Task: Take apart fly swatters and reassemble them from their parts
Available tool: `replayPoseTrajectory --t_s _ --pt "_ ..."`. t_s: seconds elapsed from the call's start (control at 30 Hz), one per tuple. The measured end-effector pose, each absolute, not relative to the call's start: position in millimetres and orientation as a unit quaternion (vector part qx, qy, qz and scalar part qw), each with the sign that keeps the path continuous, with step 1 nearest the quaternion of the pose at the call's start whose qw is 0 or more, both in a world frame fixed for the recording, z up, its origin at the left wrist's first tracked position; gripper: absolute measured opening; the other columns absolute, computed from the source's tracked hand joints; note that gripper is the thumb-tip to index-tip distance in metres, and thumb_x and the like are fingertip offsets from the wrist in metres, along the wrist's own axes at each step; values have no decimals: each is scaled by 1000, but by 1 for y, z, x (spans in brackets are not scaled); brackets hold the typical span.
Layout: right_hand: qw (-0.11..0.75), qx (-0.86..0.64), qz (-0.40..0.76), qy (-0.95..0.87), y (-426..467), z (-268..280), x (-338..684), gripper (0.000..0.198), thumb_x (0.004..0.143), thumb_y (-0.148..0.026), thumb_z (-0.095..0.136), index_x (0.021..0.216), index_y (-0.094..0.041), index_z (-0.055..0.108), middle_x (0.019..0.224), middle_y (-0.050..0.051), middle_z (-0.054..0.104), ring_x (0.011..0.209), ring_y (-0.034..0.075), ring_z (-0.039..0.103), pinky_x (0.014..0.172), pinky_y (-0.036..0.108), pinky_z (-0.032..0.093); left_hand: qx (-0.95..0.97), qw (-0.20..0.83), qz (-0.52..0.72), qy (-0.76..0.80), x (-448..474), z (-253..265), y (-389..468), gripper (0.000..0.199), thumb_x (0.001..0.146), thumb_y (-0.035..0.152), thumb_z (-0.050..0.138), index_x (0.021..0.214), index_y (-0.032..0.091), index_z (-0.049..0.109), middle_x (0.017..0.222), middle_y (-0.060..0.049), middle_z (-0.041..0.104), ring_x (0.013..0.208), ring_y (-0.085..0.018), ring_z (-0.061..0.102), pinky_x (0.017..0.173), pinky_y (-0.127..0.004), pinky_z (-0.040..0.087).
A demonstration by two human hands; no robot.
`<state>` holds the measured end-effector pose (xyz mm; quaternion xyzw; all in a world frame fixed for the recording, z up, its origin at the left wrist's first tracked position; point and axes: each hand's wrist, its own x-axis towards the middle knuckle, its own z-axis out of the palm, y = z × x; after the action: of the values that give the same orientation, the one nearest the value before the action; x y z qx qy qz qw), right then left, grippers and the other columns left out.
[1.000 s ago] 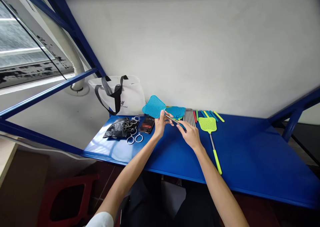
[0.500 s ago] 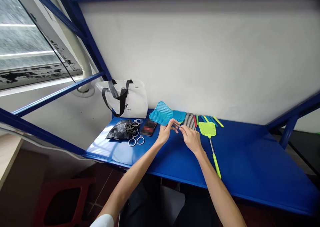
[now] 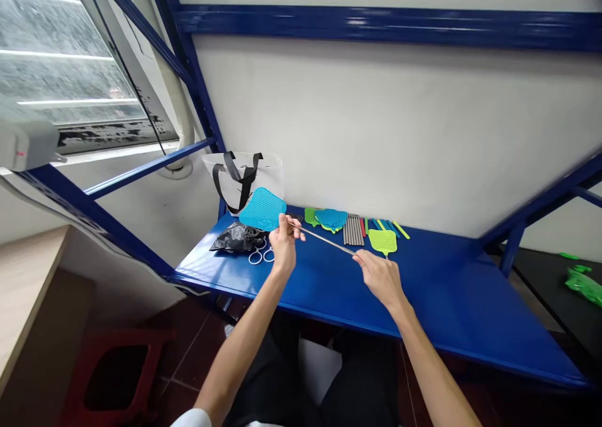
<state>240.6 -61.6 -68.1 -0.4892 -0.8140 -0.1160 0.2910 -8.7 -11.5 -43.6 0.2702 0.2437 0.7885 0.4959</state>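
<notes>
A blue fly swatter head (image 3: 264, 209) on a thin metal rod (image 3: 324, 237) is held above the table. My left hand (image 3: 283, 248) pinches it where the head meets the rod. My right hand (image 3: 380, 275) is closed around the rod's other end, some way to the right. Just beyond the right hand lies a yellow-green fly swatter (image 3: 383, 241), its lower part hidden by that hand. Behind the rod are a row of metal rods (image 3: 353, 230), loose blue swatter heads (image 3: 332, 218) and a green swatter head (image 3: 311, 216).
Several coloured handles (image 3: 399, 229) lie at the back of the blue table (image 3: 451, 289). To the left are a white tote bag (image 3: 270, 173), a black plastic bag (image 3: 235, 239) and white rings (image 3: 255, 258). A blue metal frame (image 3: 329, 24) surrounds the table; a red stool (image 3: 145, 377) stands below.
My hands have moved apart, and a long stretch of metal rod now shows between them. The blue head has shifted left with my left hand. The view has tilted up.
</notes>
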Motion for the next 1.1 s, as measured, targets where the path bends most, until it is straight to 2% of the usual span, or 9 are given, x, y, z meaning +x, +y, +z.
replayPoseTrajectory --t_s 0.17,0.27,0.33,0.4,0.47,0.57,0.67,0.9,1.1 --pt "267 -496 -126 -816 -95 -85 288 41 121 -36 43 97 -22 74 77 1 78 63 13 70 54 24 32 271 472 798 259 -73 -36 -13 45 97 57 80 87 17 65 69 3 65 49 -9 54 51 -23 55" --pt "281 -507 -190 -793 -120 -96 335 46 120 -37 42 94 -22 77 73 0 78 53 13 69 49 25 34 204 364 871 259 -136 -24 -19 42 111 47 64 80 19 60 56 8 52 45 -8 48 53 -19 54" --pt "322 -499 -238 -769 -138 -102 361 44 119 -39 47 96 -21 79 78 3 82 57 15 74 52 24 43 196 336 886 254 -167 -18 -29 44 114 48 56 80 20 60 57 7 54 47 -9 47 58 -21 57" --pt "332 -494 -244 -765 -152 -105 368 38 117 -39 53 99 -19 81 86 6 85 69 19 80 61 24 50 259 368 850 274 -173 -18 -44 45 111 53 60 82 19 63 62 3 60 51 -11 52 54 -23 55" --pt "332 -490 -219 -776 -162 -106 354 35 117 -36 54 102 -19 80 89 6 85 71 19 81 63 24 51 302 426 802 292 -153 -21 -59 46 104 60 69 85 18 67 67 1 65 52 -11 55 53 -24 54" --pt "347 -485 -167 -785 -171 -110 316 35 118 -36 53 104 -19 80 90 6 85 72 19 82 62 24 51 341 504 733 305 -103 -28 -79 47 99 63 75 100 16 76 87 -7 74 75 -18 72 69 -29 62" --pt "371 -471 -139 -788 -180 -119 291 34 118 -37 53 105 -19 80 93 7 86 75 21 83 64 25 54 318 577 700 276 -72 -28 -92 48 100 63 73 113 17 78 103 -10 77 94 -22 76 85 -34 64" --pt "388 -464 -131 -785 -203 -140 300 31 116 -36 55 108 -21 81 93 7 86 78 24 84 67 26 59 278 644 675 229 -73 -17 -118 43 102 60 71 112 19 74 98 -9 77 100 -26 78 100 -42 61" --pt "388 -454 -159 -786 -211 -149 303 29 116 -34 56 108 -20 81 96 8 86 83 25 85 73 28 63 271 636 687 223 -67 -17 -128 43 104 61 69 115 19 71 89 -6 76 90 -25 78 100 -47 62"
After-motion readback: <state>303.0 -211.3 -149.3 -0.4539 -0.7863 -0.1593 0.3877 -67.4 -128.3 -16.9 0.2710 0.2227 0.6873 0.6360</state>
